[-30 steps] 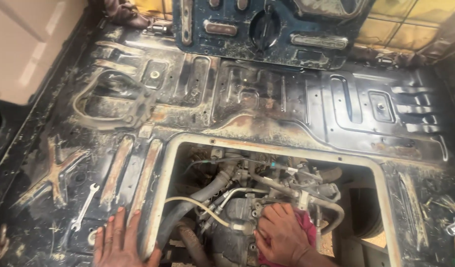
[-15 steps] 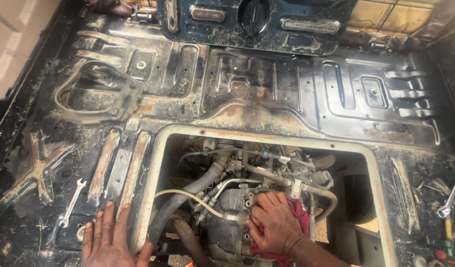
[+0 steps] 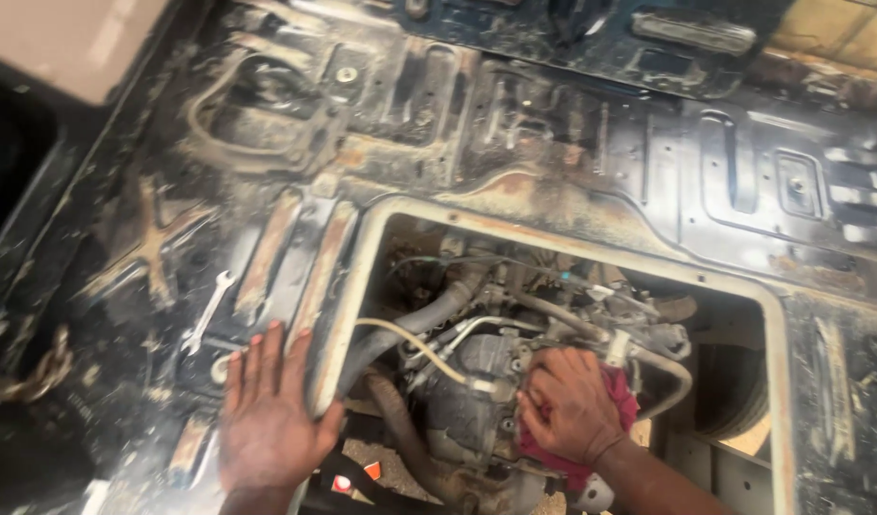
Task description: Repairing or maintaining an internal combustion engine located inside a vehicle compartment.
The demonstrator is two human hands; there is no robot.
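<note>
The right hand [image 3: 567, 405] is closed over a red rag [image 3: 618, 420], pressing it against the grimy engine [image 3: 476, 381] down in the opening. Compared with a second ago, the hand and rag sit at nearly the same spot on the engine, shifted only slightly, so the wiping looks confined to this one patch for now. The rag bunches under the palm and shows past the knuckles on the far side.

The left hand [image 3: 267, 420] lies flat and spread, holding nothing, on the dirty metal floor [image 3: 553, 133]. Its thumb rests against the pale rim of the opening [image 3: 348, 296]. It has stayed planted there throughout, which reads as a brace while the other hand works.

Just beyond the left fingertips lies a small wrench [image 3: 209, 310], angled away, untouched and lying as it did a second ago. Between the two hands a grey hose [image 3: 410, 329] and a thin pale tube [image 3: 410, 339] run across the engine bay, the tube ending close to the right hand.

Farther from both hands the floor rises in ribbed, rust-stained pressings. The view itself has drifted closer and slightly leftward, rather than anything on the floor moving.
</note>
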